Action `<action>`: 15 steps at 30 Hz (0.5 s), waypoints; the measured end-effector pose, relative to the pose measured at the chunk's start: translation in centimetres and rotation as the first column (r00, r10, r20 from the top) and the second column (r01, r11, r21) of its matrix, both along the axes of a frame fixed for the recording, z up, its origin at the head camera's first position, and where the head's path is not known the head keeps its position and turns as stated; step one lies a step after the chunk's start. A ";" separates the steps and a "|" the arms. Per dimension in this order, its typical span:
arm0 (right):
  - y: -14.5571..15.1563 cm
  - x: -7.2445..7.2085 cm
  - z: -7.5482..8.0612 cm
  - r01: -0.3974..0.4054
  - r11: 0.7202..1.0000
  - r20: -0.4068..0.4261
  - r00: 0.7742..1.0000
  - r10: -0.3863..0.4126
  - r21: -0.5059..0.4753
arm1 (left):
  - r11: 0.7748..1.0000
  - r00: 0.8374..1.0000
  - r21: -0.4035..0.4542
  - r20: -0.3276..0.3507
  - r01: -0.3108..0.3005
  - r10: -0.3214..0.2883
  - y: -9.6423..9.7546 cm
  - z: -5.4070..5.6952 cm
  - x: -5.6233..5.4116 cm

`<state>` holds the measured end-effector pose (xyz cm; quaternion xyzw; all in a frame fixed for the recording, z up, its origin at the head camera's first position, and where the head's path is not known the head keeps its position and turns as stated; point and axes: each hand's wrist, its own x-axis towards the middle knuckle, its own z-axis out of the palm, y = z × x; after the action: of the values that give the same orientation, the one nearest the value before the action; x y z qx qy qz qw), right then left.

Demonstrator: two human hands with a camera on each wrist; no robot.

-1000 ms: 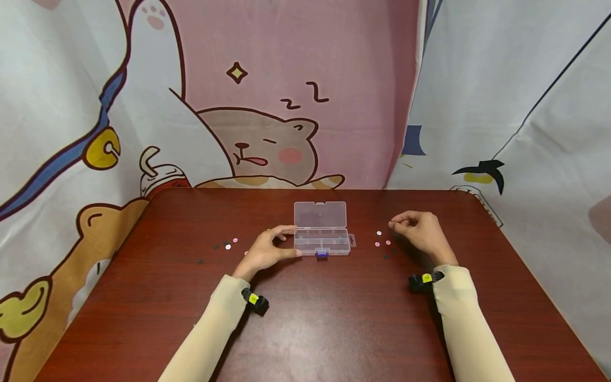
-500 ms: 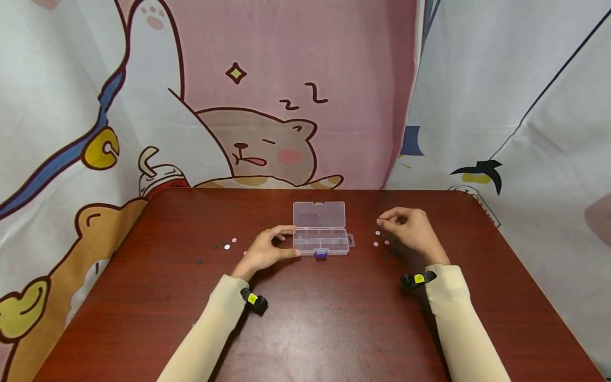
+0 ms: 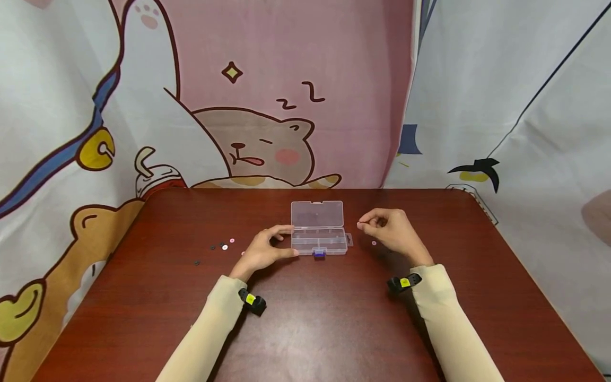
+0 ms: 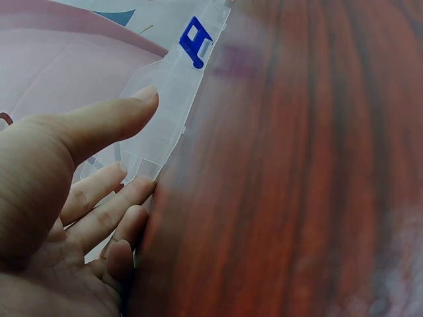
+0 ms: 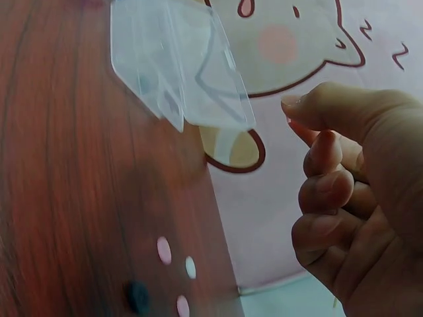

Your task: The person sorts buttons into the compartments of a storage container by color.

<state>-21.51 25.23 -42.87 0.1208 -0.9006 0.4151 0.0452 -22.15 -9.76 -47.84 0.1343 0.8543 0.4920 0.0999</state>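
A clear plastic compartment box (image 3: pixel 305 248) with a blue latch (image 3: pixel 319 255) stands on the table, its lid (image 3: pixel 317 214) raised at the back. My left hand (image 3: pixel 261 251) holds the box's left end, thumb at the front corner and fingertips at the side and back. To the right of the box, my right hand (image 3: pixel 395 232) is raised over the table, thumb and index fingertip together. A sliver of pink shows between them in the right wrist view, a small button mostly hidden by the fingertips. Below that hand lie pink buttons (image 5: pixel 164 250), a white button (image 5: pixel 190 267) and a dark button (image 5: pixel 137 297).
Left of the left hand, a white button (image 3: pixel 225 248), a pink button (image 3: pixel 232 241) and several dark buttons lie scattered, one dark button (image 3: pixel 197 263) farther out. A hanging tab (image 3: pixel 350 240) juts from the box's right end. A patterned curtain (image 3: pixel 286 95) hangs behind the brown table (image 3: pixel 305 329).
My right hand has moved left toward the box, passing over the buttons on that side, its fingertips still together. My left hand stays at the box. The head view has shifted slightly.
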 end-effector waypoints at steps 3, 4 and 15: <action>-0.9 0.2 0.2 -0.027 1.000 -0.003 1.000 0.027 0.007 | 1.000 1.000 0.004 -0.002 0.007 -0.007 -0.1 0.0 0.0; -1.1 0.3 0.2 -0.032 0.999 -0.007 0.999 0.033 0.016 | 1.000 1.000 0.006 -0.002 0.009 -0.009 -0.1 0.0 0.0; -3.0 0.3 -0.4 -0.103 0.994 -0.001 0.995 0.104 0.037 | 1.000 1.000 0.010 0.000 0.011 -0.011 -0.1 -0.1 -0.1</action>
<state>-21.17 22.21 -43.25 0.1688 -0.9006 0.3999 0.0228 -22.22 -9.81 -47.97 0.1396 0.8510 0.4959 0.1019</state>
